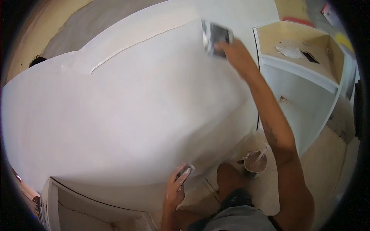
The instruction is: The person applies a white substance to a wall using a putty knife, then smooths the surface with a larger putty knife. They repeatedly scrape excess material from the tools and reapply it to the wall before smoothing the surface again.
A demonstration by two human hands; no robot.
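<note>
A large white panel (pixel 127 111) with a curved upper edge fills most of the head view. A raised line of wet filler (pixel 135 45) runs along its upper part. My right hand (pixel 233 52) is closed around a wide putty knife (pixel 217 36), held at the panel's upper right; its blade is slightly blurred. Lower down, my left hand (pixel 175 192) is closed on a small scraper (pixel 185 174) smeared with white putty. White smears also coat the fingers of that hand. Right of my knee stands a bucket of putty (pixel 255 162) with a pale stick leaning in it.
A white cabinet (pixel 300 73) stands at the right, with a crumpled white piece (pixel 290 52) and a dark flat object (pixel 309 57) on its upper shelf. Another open cabinet frame (pixel 54 204) is at the lower left. My bent knee (pixel 230 177) is close to the panel.
</note>
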